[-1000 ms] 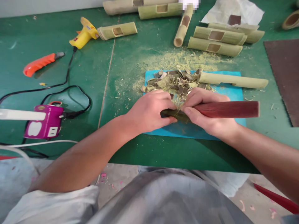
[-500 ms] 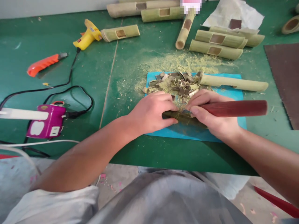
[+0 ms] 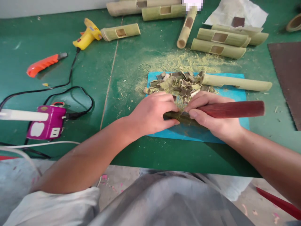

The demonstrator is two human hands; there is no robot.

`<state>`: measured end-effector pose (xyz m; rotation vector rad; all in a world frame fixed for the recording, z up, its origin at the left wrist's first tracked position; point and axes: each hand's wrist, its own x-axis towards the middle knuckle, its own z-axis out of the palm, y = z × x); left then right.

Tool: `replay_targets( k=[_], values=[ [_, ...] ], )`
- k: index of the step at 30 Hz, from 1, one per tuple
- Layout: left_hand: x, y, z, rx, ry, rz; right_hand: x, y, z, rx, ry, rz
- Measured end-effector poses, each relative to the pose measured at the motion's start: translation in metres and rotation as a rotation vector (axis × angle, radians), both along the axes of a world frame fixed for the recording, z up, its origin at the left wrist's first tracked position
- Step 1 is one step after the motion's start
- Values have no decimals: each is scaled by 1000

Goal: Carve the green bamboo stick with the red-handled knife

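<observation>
A dark green-brown bamboo piece [image 3: 188, 118] lies across the blue mat [image 3: 169, 134]. My left hand [image 3: 156, 113] grips its left end between thumb and fingers. My right hand [image 3: 213, 114] is closed round the front of a carving tool with a dark red wooden handle [image 3: 237, 109], which points off to the right. The tool's tip meets the bamboo between my hands; its blade is mostly covered by my fingers. Behind them sits a heap of bamboo chips [image 3: 180, 83] with fine shavings. A pale bamboo tube [image 3: 249, 84] rests beside the heap.
Several bamboo tubes with cut windows [image 3: 218, 48] lie at the back. On the left are a yellow glue gun [image 3: 86, 36], an orange utility knife [image 3: 44, 64] and a purple power adapter [image 3: 45, 122] with cables. A brown sheet [image 3: 288, 78] lies at right.
My right hand and the red-handled tool have shifted slightly left along the bamboo, toward my left hand. My left hand keeps its grip in the same place.
</observation>
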<state>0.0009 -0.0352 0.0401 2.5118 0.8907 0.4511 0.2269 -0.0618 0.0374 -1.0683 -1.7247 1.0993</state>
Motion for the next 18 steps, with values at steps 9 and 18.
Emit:
replay_targets(
  k=[9,18],
  values=[
    [0,0,-1,-3,-7,1,0,1,-1,-9,3,-7],
    [1,0,0,-10,17,13,-3,0,0,2,-3,-11]
  ],
)
